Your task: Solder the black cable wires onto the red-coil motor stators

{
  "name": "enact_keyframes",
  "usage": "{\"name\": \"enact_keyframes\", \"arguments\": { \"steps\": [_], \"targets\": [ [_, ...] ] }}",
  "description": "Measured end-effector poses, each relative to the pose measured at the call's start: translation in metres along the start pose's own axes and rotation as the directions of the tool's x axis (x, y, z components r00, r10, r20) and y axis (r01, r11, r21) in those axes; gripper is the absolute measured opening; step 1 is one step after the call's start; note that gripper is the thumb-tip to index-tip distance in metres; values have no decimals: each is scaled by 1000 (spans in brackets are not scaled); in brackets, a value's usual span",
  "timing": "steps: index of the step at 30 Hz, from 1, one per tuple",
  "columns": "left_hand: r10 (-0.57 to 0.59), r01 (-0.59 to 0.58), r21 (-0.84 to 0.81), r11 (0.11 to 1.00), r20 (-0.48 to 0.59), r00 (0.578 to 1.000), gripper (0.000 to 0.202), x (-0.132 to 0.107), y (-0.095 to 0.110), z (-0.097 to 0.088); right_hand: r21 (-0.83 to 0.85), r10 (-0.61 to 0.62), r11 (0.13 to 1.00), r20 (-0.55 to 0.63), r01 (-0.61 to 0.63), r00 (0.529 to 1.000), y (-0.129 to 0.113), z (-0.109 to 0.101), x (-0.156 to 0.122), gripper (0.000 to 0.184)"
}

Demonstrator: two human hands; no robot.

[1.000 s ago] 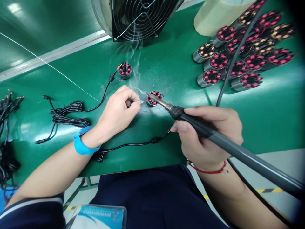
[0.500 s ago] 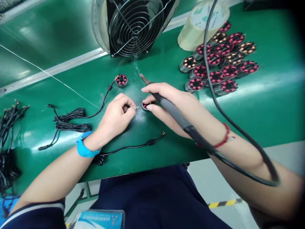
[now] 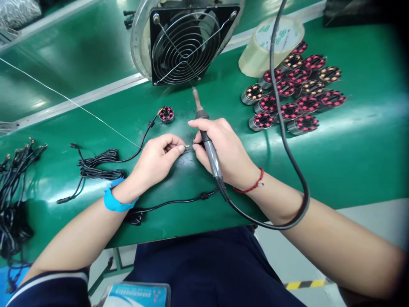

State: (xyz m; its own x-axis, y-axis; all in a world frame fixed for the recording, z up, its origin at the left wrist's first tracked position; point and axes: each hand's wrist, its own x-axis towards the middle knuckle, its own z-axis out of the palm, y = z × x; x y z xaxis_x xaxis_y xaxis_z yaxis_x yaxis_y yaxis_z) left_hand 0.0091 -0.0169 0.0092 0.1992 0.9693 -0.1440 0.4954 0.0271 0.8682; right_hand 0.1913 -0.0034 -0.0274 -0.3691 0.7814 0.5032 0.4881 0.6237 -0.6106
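My left hand point(image 3: 159, 157) is closed in a pinch on a short wire end point(image 3: 187, 146) with a yellowish tip. My right hand point(image 3: 228, 153) is wrapped round a soldering iron point(image 3: 211, 155), whose tip points away from me toward the fan. The right fingertips are close to the left ones; a small dark part shows between them, mostly hidden. Just beyond the hands sits a motor stator point(image 3: 166, 114) with red windings, joined to a black cable point(image 3: 147, 134). Another black cable point(image 3: 179, 199) lies nearer me, its far end behind the right hand.
A fan with a wire guard point(image 3: 185, 55) stands at the back. To the right are a tape roll point(image 3: 252, 57) and several stators point(image 3: 289, 111). The iron's cord point(image 3: 281, 115) loops over my right forearm. Cable bundles point(image 3: 100, 164) lie left; a thin strand point(image 3: 79, 107) crosses there.
The soldering iron has swung more upright, and its tip has moved slightly right and away from me. My right fingers have closed in, and the stator seen under them is now hidden.
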Motion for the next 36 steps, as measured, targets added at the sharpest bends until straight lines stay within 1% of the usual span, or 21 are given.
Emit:
{"name": "enact_keyframes", "arguments": {
  "steps": [2,5,7,9,10,12,13,15,16,18,21,25,27,30,33,36],
  "targets": [
    [-24,24,-65,998,1,1000,13,1,0,0,-10,4,1000,16,-4,1000,-2,-2,-2,41],
    [-43,44,-105,993,4,999,13,1,-1,1,-20,12,1000,70,-11,997,-6,-4,-5,39],
    [-36,36,-106,994,1,999,13,1,-2,2,-21,10,1000,82,-8,997,-8,-4,-5,36],
    [-1,0,-88,996,-12,1000,12,0,-3,2,-13,11,1000,65,-10,998,-10,-4,-4,34],
    [39,-41,-63,997,-30,999,11,-1,-3,2,-5,12,1000,53,-12,999,-10,-4,-4,33],
    [176,-174,27,984,-76,981,8,-3,-3,3,18,28,999,29,-28,999,-11,-4,-3,33],
    [259,-251,86,964,-93,961,8,-3,-3,3,35,39,999,26,-40,999,-11,-4,-3,34],
    [408,-385,195,902,-94,908,8,-5,-2,3,77,72,994,46,-75,996,-12,-6,-2,37],
    [458,-428,238,872,-85,885,8,-5,-2,3,100,94,990,64,-100,994,-13,-8,-2,39],
    [514,-473,308,826,-66,855,7,-6,-3,4,140,138,979,101,-151,985,-13,-10,-2,42],
    [565,-508,389,769,-42,824,7,-7,-4,4,180,173,964,121,-193,977,-14,-11,-2,42],
    [615,-546,472,693,10,789,6,-9,-5,6,249,162,952,87,-179,983,-13,-10,-1,40],
    [620,-540,511,669,16,784,10,-10,-4,7,289,174,940,56,-183,983,-13,-9,-1,39],
    [618,-520,559,646,17,786,9,-11,-3,8,327,219,920,26,-215,975,-15,-9,-1,38],
    [612,-513,570,642,23,791,15,-11,-2,8,343,245,907,48,-246,968,-16,-9,-1,38],
    [606,-511,551,659,12,795,18,-10,-2,7,350,252,900,70,-260,965,-17,-9,-1,39]
  ]
}}
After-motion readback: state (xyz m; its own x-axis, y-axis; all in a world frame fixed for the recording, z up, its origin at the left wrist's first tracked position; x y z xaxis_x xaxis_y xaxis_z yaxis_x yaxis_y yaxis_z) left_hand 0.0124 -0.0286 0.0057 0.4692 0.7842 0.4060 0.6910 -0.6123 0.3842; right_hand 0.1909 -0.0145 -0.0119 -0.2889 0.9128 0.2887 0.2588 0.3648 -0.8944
